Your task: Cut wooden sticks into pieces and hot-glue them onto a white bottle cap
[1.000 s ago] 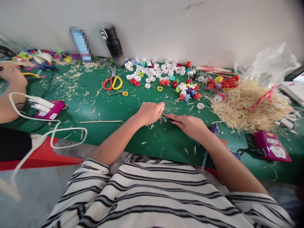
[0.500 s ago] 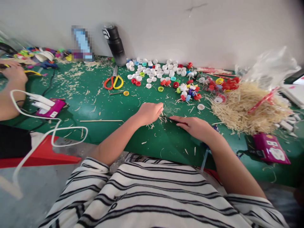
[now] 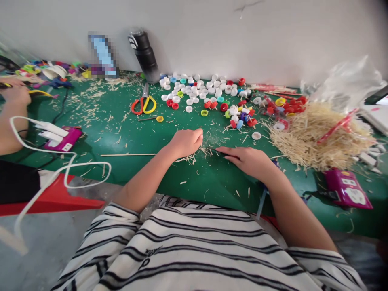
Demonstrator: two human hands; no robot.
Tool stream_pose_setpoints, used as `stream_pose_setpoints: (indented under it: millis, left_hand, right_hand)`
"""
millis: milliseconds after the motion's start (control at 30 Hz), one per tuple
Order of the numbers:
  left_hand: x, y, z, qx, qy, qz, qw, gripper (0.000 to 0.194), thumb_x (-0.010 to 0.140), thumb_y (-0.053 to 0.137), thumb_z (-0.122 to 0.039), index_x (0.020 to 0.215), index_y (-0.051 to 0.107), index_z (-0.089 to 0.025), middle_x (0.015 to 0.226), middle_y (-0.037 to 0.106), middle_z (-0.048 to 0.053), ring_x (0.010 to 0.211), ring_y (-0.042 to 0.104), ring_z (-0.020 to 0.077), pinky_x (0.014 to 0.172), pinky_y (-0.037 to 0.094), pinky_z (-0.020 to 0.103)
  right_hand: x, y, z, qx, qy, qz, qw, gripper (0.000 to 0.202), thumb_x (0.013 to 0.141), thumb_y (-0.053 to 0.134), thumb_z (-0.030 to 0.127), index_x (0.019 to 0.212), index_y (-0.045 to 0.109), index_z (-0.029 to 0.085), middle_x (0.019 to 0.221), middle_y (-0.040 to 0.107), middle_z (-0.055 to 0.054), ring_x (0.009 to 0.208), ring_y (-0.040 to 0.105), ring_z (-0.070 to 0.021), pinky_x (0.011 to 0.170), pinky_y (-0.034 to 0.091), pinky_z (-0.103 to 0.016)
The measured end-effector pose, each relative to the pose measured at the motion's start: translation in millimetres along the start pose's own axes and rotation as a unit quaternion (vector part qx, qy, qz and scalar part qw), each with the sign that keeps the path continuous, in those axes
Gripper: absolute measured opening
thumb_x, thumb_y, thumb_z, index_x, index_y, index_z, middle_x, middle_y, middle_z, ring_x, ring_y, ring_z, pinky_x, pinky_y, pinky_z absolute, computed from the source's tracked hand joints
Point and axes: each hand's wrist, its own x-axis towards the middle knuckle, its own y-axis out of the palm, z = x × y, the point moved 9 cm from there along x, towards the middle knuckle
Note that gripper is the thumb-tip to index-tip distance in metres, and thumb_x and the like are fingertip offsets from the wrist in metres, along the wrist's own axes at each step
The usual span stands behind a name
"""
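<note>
My left hand (image 3: 187, 142) is closed in a pinch just above a small heap of pale wood shavings (image 3: 191, 158); what it grips is too small to name. To the right of the shavings, my right hand (image 3: 246, 158) is wrapped round a thin dark blade-like tool (image 3: 218, 151) that points left, low over the green table. A thin wooden stick (image 3: 127, 154) lies left of my left forearm. Beyond the hands, many loose white caps (image 3: 216, 85) are spread out, beside a cluster of coloured caps with sticks (image 3: 239, 117).
Scissors (image 3: 144, 101) and a black bottle (image 3: 144, 54) stand out at the back left. A pile of thin sticks (image 3: 321, 139) and a purple box (image 3: 348, 188) are at the right. Another purple box (image 3: 65, 138) with a white cable lies near another person's arm (image 3: 13, 117).
My left hand has moved slightly left, away from the tool's tip. The right hand has barely moved.
</note>
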Motion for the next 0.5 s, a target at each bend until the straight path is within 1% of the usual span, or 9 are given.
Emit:
stream_pose_setpoints:
  millis: [133,233,333,500]
  left_hand:
    - [-2.4,-6.7,9.8,-0.022,-0.02,-0.001,1.0,0.027,0.1,0.03,-0.033,0.088,0.051,-0.021,0.068,0.06,0.003,0.054,0.044,0.0141,0.056,0.024,0.031]
    - [-2.9,-7.2,11.6,-0.027,-0.02,0.005,0.999,0.027,0.101,0.029,-0.032,0.088,0.051,-0.021,0.067,0.06,0.003,0.053,0.044,0.0141,0.055,0.024,0.031]
    - [-2.5,-2.6,7.9,-0.015,-0.009,0.019,1.0,0.027,0.101,0.029,-0.031,0.092,0.052,-0.021,0.069,0.061,0.003,0.054,0.044,0.014,0.055,0.024,0.031]
    - [-3.1,1.6,-1.4,0.017,0.024,0.035,0.999,0.031,0.103,0.025,-0.033,0.102,0.053,-0.019,0.073,0.062,0.004,0.056,0.043,0.0151,0.056,0.025,0.031]
  right_hand:
    - [-1.5,-3.9,4.5,-0.006,-0.009,-0.023,1.0,0.045,0.106,0.04,0.042,0.149,0.046,0.054,0.128,0.073,0.008,0.102,0.072,-0.0211,0.069,0.052,-0.029]
    - [-2.1,-5.6,5.9,-0.009,-0.016,-0.036,0.999,0.045,0.106,0.041,0.042,0.149,0.046,0.054,0.12,0.075,0.006,0.095,0.072,-0.0195,0.066,0.05,-0.028]
    - [-2.4,-6.9,7.1,-0.005,-0.023,-0.044,0.999,0.045,0.106,0.041,0.042,0.149,0.046,0.054,0.116,0.075,0.006,0.092,0.072,-0.0184,0.065,0.05,-0.027]
    - [-1.5,-5.1,10.0,0.003,-0.032,-0.037,0.999,0.044,0.106,0.041,0.042,0.148,0.047,0.053,0.114,0.075,0.005,0.09,0.071,-0.0181,0.066,0.049,-0.027]
